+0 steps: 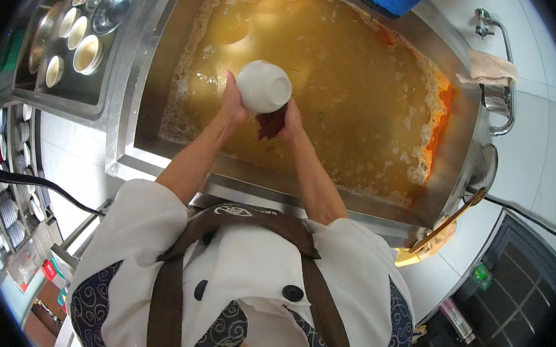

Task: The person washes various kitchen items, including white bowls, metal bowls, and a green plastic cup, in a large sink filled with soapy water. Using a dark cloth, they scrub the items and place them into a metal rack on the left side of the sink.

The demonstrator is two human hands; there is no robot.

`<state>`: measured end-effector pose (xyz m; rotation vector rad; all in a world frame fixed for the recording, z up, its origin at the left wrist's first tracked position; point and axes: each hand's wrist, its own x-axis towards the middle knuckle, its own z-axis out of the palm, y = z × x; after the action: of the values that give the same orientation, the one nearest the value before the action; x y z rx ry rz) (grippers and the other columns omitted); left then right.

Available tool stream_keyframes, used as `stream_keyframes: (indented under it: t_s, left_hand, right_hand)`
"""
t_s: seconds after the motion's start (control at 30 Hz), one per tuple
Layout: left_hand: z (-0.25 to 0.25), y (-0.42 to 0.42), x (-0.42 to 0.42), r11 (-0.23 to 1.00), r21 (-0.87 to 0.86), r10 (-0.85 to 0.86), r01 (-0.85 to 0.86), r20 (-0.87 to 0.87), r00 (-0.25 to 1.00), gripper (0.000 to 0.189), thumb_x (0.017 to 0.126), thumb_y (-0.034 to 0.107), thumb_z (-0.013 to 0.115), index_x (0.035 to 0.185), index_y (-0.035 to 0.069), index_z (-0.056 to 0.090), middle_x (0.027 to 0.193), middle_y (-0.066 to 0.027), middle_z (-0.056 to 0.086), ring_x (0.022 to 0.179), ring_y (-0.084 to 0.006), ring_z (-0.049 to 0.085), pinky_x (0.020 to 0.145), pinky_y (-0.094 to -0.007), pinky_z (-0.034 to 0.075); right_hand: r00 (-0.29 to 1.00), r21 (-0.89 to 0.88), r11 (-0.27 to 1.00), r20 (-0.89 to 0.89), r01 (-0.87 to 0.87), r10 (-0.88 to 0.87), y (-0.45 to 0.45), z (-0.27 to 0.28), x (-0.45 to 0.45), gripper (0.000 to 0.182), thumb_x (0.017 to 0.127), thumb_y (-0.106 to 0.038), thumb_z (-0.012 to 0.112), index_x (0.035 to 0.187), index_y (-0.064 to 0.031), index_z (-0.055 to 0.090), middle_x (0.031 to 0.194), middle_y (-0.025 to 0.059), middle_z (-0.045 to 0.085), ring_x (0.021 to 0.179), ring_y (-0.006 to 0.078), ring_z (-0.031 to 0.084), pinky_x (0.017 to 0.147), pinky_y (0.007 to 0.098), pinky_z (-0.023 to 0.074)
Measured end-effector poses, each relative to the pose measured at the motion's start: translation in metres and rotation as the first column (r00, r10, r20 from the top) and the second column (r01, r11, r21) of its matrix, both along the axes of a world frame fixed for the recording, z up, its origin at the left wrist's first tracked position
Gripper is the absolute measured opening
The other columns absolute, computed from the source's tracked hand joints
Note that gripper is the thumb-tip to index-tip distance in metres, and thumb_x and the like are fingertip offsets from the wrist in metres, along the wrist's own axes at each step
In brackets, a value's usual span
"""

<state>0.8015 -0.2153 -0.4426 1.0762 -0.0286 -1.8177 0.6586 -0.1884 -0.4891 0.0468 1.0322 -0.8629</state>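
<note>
A white bowl [264,86], turned with its foot ring toward the right, is held over the murky water of a large steel sink [149,111]. Its left side rests in the grip of my left hand [233,103]. On the other side, my right hand [292,120] holds a dark red cloth [271,123] against the lower edge of the bowl. Part of the cloth hangs below the bowl. Pale dish shapes show faintly under the water beyond the bowl, too blurred to tell. Foam and orange grease line the sink's walls.
At the left, a smaller steel basin [101,105] holds several pale cups [87,54] and metal bowls [114,8]. A faucet [484,22] and a draped cloth [493,67] are at the right wall. A strainer [485,171] hangs by the sink's right edge. Dishes fill a rack [15,194].
</note>
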Motion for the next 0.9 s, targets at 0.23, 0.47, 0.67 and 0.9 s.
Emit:
stream_keyframes:
  t_s: [0.23,0.47,0.67,0.9]
  left_hand:
    - [0.037,-0.03,0.035,0.979,-0.094,0.171,-0.181,-0.101,0.98,0.072,0.083,0.064,0.019,0.126,0.008,0.036,0.129,-0.0087,0.04,0.119,-0.0269,0.037,0.099,-0.0462,0.029]
    - [0.103,-0.077,0.149,0.891,-0.423,0.267,-0.166,0.192,0.944,0.071,0.08,0.061,0.039,0.114,-0.001,0.047,0.112,-0.0118,0.053,0.103,-0.022,0.052,0.09,-0.0374,0.041]
    - [0.139,-0.098,0.25,0.824,-0.528,0.492,-0.206,0.485,0.723,0.039,0.083,0.038,0.055,0.093,0.001,0.06,0.084,-0.0071,0.062,0.072,-0.0145,0.059,0.064,-0.0268,0.047]
    - [0.084,-0.095,0.444,0.981,-0.187,0.192,0.043,0.971,-0.145,0.032,0.073,0.026,0.066,0.097,0.005,0.06,0.084,-0.0073,0.064,0.075,-0.0198,0.061,0.066,-0.0319,0.046]
  right_hand:
    - [0.419,-0.122,0.969,-0.908,-0.214,-0.022,-0.014,-0.024,-0.06,0.048,0.08,-0.03,0.059,0.112,0.0005,0.042,0.108,0.0163,0.048,0.097,0.0255,0.048,0.083,0.0362,0.0395]
    - [-0.543,0.538,0.536,-0.823,-0.651,0.166,-0.036,-0.04,-0.075,0.062,0.078,-0.025,0.057,0.132,-0.0119,0.029,0.138,0.0192,0.017,0.124,0.0376,0.022,0.099,0.0459,0.025]
    - [-0.591,0.733,0.223,-0.66,-0.643,0.463,-0.051,-0.062,-0.081,0.054,0.08,-0.034,0.056,0.124,-0.0082,0.04,0.127,0.0145,0.04,0.108,0.0337,0.046,0.086,0.0492,0.0382]
    - [-0.458,0.528,0.36,-0.848,-0.769,0.266,-0.04,-0.156,-0.109,0.05,0.082,-0.03,0.052,0.124,-0.0061,0.039,0.12,0.0138,0.047,0.104,0.0293,0.05,0.084,0.0377,0.0421]
